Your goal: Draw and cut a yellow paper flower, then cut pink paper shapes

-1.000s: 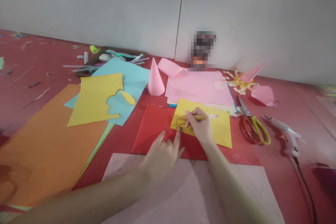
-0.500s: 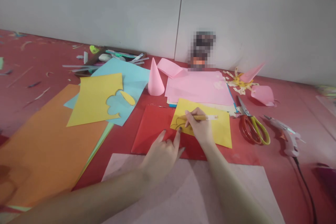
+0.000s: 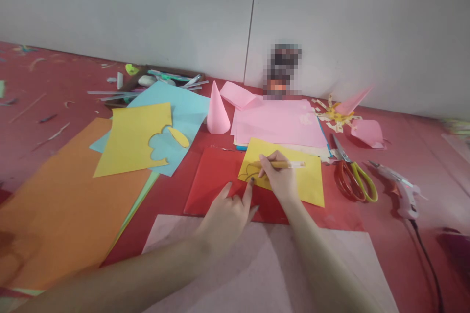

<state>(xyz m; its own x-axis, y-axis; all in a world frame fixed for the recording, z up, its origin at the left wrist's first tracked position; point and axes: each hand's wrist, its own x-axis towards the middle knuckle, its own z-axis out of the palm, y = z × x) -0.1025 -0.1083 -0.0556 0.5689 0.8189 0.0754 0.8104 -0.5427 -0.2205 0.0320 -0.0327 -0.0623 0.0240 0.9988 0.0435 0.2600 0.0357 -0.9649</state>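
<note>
My right hand grips a pen with a golden-brown barrel and a clear end. Its tip rests near the left part of a yellow paper sheet, where dark curved lines are drawn. My left hand lies with fingers apart, and one fingertip touches the sheet's lower edge beside those lines. Under the yellow sheet lies a red sheet or folder. A pale pink sheet lies beneath my forearms.
Left: a cut yellow sheet, blue paper, orange paper. Behind: a pink paper cone and pink sheets. Right: scissors and a corded glue gun. A tray of tools stands near the wall.
</note>
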